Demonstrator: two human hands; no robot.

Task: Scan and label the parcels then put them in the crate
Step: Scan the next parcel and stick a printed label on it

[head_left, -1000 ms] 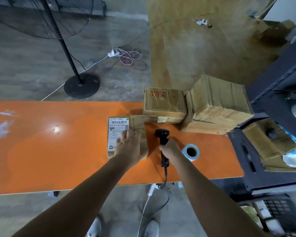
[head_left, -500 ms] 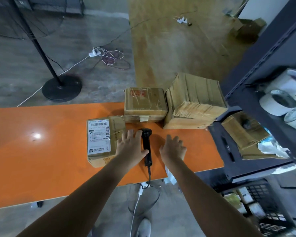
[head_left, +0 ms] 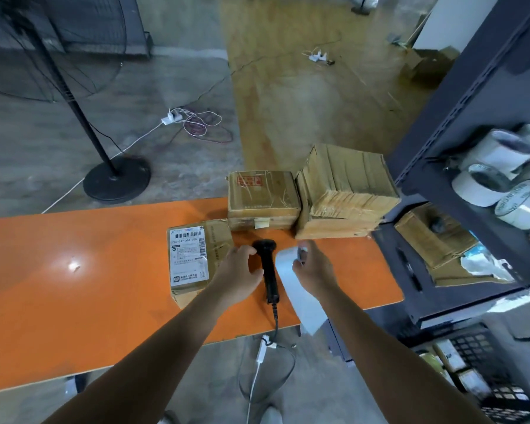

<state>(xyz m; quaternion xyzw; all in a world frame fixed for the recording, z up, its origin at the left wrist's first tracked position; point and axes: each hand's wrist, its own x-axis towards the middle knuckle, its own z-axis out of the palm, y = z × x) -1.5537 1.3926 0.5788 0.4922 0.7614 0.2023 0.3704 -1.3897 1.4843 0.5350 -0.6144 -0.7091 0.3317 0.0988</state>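
A flat brown parcel with a white barcode label lies on the orange table. Just right of it, a black handheld scanner lies on the table with its cable hanging off the front edge. My left hand hovers between parcel and scanner with loosely curled fingers, holding nothing. My right hand pinches the top of a long white label strip that trails down past the table edge. Two unlabelled brown parcels sit behind. A black crate with packages stands low at the right.
A dark metal shelf unit at the right holds tape rolls and cardboard boxes. A fan stand and power strips with cables are on the floor beyond the table.
My right hand let go of the scanner, which now lies on the table, and took hold of the label strip. My left hand slid off the labelled parcel toward the scanner.
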